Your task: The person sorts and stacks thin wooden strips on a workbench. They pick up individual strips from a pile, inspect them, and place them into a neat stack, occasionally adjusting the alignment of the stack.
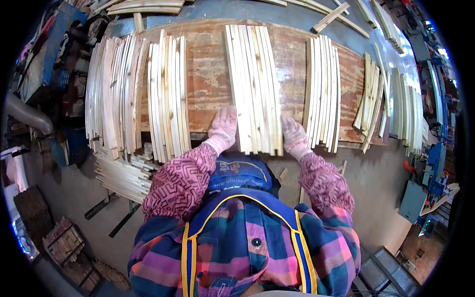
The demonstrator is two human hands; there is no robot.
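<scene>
A bundle of pale wooden strips (pixel 255 89) lies side by side on a brown plywood board (pixel 208 54), straight ahead of me. My left hand (pixel 222 127), in a light pink glove, rests along the bundle's left edge near its front end. Its fingers are stretched out and point away from me. On the opposite side, my right hand (pixel 294 133) wears a similar glove and is at the bundle's right edge. The fingers there look extended and slightly blurred. Neither hand is wrapped around a strip.
More groups of strips lie at left (pixel 168 94) and right (pixel 322 94). Loose, crossed strips (pixel 371 94) sit at the board's right end. A lower strip stack (pixel 121 171) stands at left. Machinery lines both sides, including a grey hose (pixel 29 114) and a green-grey box (pixel 413 200).
</scene>
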